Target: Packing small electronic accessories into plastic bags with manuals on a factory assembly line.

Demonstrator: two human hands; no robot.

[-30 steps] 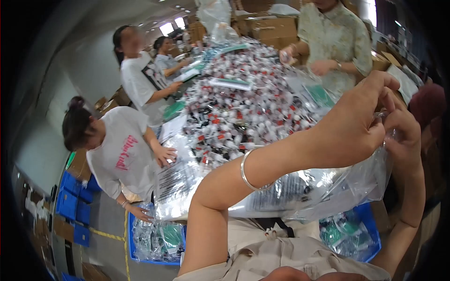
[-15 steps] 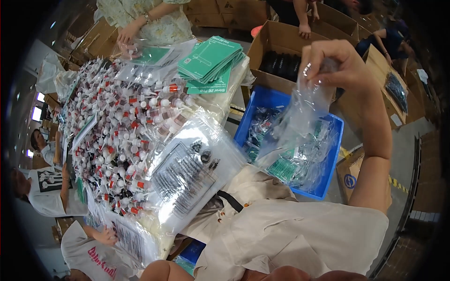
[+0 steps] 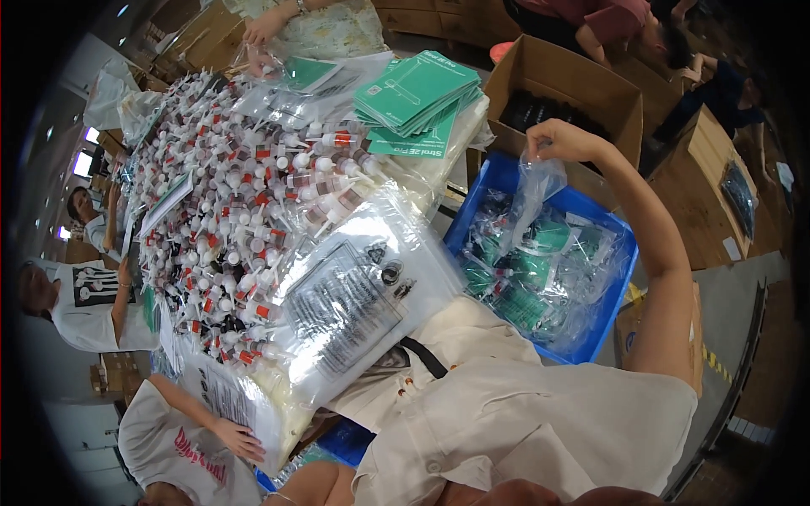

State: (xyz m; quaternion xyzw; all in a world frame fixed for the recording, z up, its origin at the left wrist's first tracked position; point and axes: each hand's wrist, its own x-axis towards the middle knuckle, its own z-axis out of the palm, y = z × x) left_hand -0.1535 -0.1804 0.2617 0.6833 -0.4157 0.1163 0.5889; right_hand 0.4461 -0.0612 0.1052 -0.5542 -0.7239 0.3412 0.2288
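Over the blue bin (image 3: 601, 337) on the right, my right hand (image 3: 558, 142) pinches the top of a clear plastic bag (image 3: 540, 181) between thumb and fingers. The bag hangs down into the bin, among packed clear bags with green cards (image 3: 530, 268) inside. Of my left arm (image 3: 316, 485) only the upper part shows at the lower edge; the left hand is out of view. In front of me lies a stack of clear printed plastic bags (image 3: 363, 295) at the table's edge.
A heap of small white-capped bottles with red bands (image 3: 228, 202) covers the table. Green cards (image 3: 418, 88) are stacked at its far edge. A co-worker's hand (image 3: 240, 438) rests on printed bags at lower left; another person's hand (image 3: 266, 29) is at the far side. Behind the bin stands an open carton (image 3: 582, 101).
My right hand has lowered and moved slightly away over the blue bin, with the bag now hanging in it. The co-worker's hand at lower left has shifted across the printed bags.
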